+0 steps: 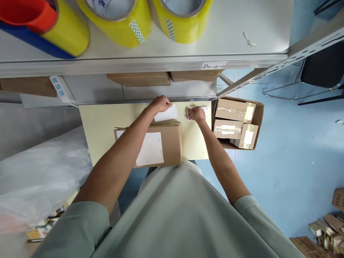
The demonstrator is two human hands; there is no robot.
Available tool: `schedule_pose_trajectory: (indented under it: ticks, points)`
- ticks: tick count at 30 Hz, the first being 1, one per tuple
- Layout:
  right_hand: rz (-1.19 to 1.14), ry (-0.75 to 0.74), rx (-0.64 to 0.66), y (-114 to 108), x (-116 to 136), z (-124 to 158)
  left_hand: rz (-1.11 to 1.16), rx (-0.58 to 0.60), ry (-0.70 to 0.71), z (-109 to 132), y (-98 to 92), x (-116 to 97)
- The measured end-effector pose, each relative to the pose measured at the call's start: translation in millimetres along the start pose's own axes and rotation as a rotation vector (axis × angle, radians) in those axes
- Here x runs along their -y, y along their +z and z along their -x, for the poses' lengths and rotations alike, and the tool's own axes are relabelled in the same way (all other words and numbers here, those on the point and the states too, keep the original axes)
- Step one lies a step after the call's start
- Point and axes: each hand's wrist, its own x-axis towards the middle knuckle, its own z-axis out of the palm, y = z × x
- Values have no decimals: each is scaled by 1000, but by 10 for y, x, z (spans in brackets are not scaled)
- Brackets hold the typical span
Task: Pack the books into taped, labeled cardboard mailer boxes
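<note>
My left hand [160, 104] is closed in a pinch on the upper right part of a white label [167, 113], just beyond the cardboard box. My right hand [197, 114] is also closed, its fingertips on the left edge of a small white slip [206, 110]; whether that is one sheet or a stack I cannot tell. Between my arms and close to my body sits the cardboard box [172, 143], with a large white label [150, 149] on its top. My left forearm covers part of the box. All these lie on a pale yellow tabletop [195, 143].
An open carton [259, 122] with several taped boxes stands right of the table. Overhead, a grey shelf [228, 32] carries yellow tape rolls [185, 25]. A metal post [258, 73] rises at right. White plastic sheeting [43, 175] bulges at left; a black chair [322, 66] stands far right.
</note>
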Motion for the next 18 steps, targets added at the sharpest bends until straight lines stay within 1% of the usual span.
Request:
schedule_pose_trajectory:
  ticks: [2, 4, 7, 10, 13, 16, 18]
  points:
    - [9, 9, -3, -10, 18, 27, -11, -79, -8, 144, -115, -91]
    - [6, 18, -11, -23, 49, 56, 75, -134, 65, 368, -193, -224]
    - [-41, 31, 19, -54, 125, 123, 261, -189, 173, 810, -272, -429]
    - [-110, 1, 59, -115, 218, 305, 407, -231, 230, 1269, -304, -593]
    - [-248, -113, 26, -219, 278, 709, 541, -282, 252, 1644, -248, -705]
    - [-558, -319, -37, -359, 293, 1319, 662, -311, 265, 1927, -109, -779]
    - [-661, -425, -68, -446, 294, 1752, 712, -314, 270, 2092, -2, -818]
